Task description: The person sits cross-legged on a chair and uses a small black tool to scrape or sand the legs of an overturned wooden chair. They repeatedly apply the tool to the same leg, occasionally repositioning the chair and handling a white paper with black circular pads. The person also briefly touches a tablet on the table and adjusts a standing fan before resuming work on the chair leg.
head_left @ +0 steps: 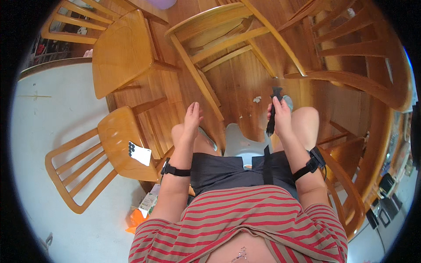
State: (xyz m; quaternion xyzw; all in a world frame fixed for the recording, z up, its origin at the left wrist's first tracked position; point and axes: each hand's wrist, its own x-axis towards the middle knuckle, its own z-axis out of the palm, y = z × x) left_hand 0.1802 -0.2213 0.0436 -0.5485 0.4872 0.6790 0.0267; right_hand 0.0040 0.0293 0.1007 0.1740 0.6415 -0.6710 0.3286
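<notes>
My right hand [283, 118] is closed around a dark, narrow black strip [271, 126], whose upper end sticks out above the fingers as a ragged bunch. What the strip is made of cannot be made out. Above my left knee, my left hand [191, 122] is held up with its fingers stretched out and nothing in it. A second black strip [268, 171] lies across my dark shorts. Just beyond my knees, a wooden chair [210, 28] stands at an odd tilt, its frame and rails facing me.
On a chair at the left [115, 125] lies a white card [140, 154] with several black round dots. Another chair [118, 52] stands behind it. A pale plastic stool [247, 140] shows between my legs. White scraps [257, 99] lie on the wooden floor. More wooden furniture [351, 48] crowds the right.
</notes>
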